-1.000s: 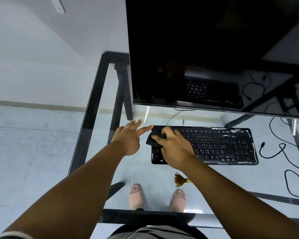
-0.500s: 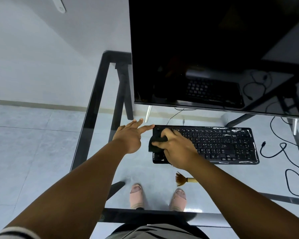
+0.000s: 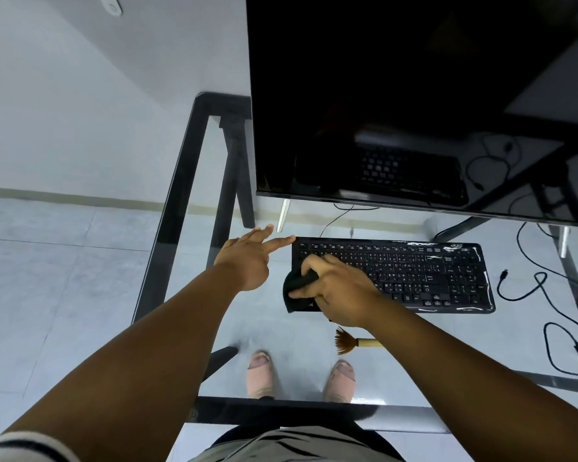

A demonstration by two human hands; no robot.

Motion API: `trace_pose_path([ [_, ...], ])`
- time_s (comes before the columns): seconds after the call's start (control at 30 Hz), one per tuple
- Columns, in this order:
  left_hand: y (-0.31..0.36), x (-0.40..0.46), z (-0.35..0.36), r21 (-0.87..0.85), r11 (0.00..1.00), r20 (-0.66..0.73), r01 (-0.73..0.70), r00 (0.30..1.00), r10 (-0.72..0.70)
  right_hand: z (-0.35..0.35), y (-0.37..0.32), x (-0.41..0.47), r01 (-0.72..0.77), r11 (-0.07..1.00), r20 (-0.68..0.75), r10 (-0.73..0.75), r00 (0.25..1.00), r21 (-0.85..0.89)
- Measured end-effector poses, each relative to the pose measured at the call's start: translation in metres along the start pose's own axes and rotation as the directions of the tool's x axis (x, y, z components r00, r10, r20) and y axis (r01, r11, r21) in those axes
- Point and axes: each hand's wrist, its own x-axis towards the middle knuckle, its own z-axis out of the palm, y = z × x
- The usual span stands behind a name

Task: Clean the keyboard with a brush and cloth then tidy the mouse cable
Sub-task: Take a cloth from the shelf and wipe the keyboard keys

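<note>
Your left hand (image 3: 247,261) hovers with fingers spread and straight, the forefinger tip touching the top-left corner of the black keyboard (image 3: 414,271) on the glass desk (image 3: 167,261). Your right hand (image 3: 339,290) grips a bunched black cloth (image 3: 297,288) against the keyboard's left end. The brush (image 3: 351,341) lies just in front of the keyboard (bristles pointing left). Loose black cables (image 3: 548,301) trail at far right.

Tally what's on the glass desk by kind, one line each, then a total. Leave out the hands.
Keyboard: 1
Cloth: 1, held by the right hand
Brush: 1
Monitor: 1
Loose black cables: cannot separate them; counted as 1 group
Total: 5
</note>
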Motion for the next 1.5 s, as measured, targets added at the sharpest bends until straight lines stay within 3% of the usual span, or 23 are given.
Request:
trace_pose_path([
  [0.17,0.002,-0.002,0.005,-0.007,1.0,-0.018,-0.002,1.0,0.002,0.002,0.002,0.001,-0.095,0.995,-0.123,0.094,0.988,-0.003],
  [0.37,0.002,-0.002,0.007,-0.028,1.0,-0.032,-0.001,1.0,0.0,0.0,0.005,-0.01,0.033,0.999,0.023,-0.032,0.999,-0.019],
  [0.53,0.003,-0.002,0.007,-0.042,0.999,-0.034,0.006,0.999,-0.008,0.009,0.002,-0.011,-0.003,1.0,-0.093,0.002,0.996,-0.005],
  [0.7,0.004,-0.004,0.007,-0.034,0.999,-0.027,0.013,1.0,-0.013,0.013,-0.005,-0.007,0.054,0.999,-0.073,-0.054,0.996,-0.005],
  [0.9,0.004,-0.004,0.01,-0.048,0.999,-0.043,0.013,0.999,-0.015,0.011,0.015,-0.023,-0.009,1.0,-0.114,0.009,0.993,0.002],
  [1.07,0.002,-0.004,0.012,-0.028,1.0,-0.063,0.001,0.998,-0.002,0.017,0.0,-0.016,0.064,0.998,-0.131,-0.066,0.989,-0.018],
  [1.33,0.002,-0.005,0.013,-0.006,1.0,-0.055,-0.001,0.998,0.0,0.015,0.014,-0.029,-0.026,1.0,-0.189,0.029,0.982,0.017],
  [1.5,0.003,-0.004,0.013,-0.017,1.0,-0.049,0.006,0.999,-0.006,0.02,0.006,-0.026,0.033,0.999,-0.168,-0.034,0.985,-0.009],
])
